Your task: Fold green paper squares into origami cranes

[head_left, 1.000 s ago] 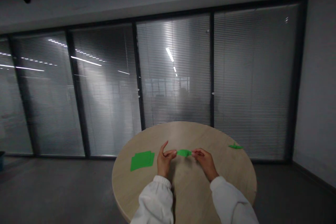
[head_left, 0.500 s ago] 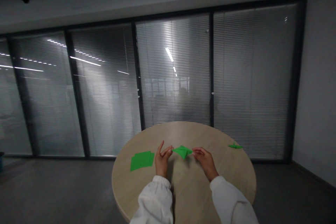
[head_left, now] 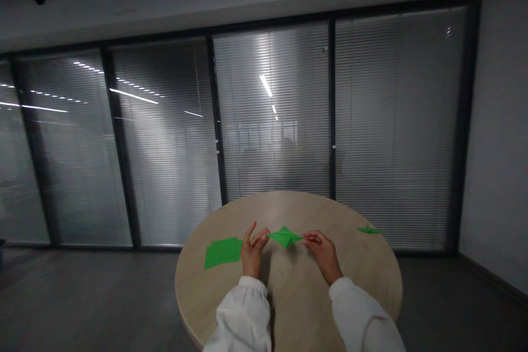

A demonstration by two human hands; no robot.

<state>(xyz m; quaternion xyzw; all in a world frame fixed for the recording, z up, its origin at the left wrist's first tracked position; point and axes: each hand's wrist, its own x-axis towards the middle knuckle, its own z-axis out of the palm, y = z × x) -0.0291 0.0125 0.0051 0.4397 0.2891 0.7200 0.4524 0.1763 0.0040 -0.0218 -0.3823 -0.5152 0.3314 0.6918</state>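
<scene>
A folded green paper piece (head_left: 285, 236) is stretched between my two hands, just above the round wooden table (head_left: 289, 297). My left hand (head_left: 252, 250) pinches its left tip with thumb and fingers, the index finger raised. Its right tip is pinched by my right hand (head_left: 322, 251). The piece shows as a wide flat diamond. Both arms wear white sleeves.
A small stack of flat green paper sheets (head_left: 223, 252) lies on the table to the left of my left hand. A small folded green paper figure (head_left: 369, 229) sits near the table's far right edge. Glass walls with blinds stand behind the table.
The green paper between my hands has spread from a narrow strip into a wider diamond. My left hand has shifted slightly left; my right hand has barely moved.
</scene>
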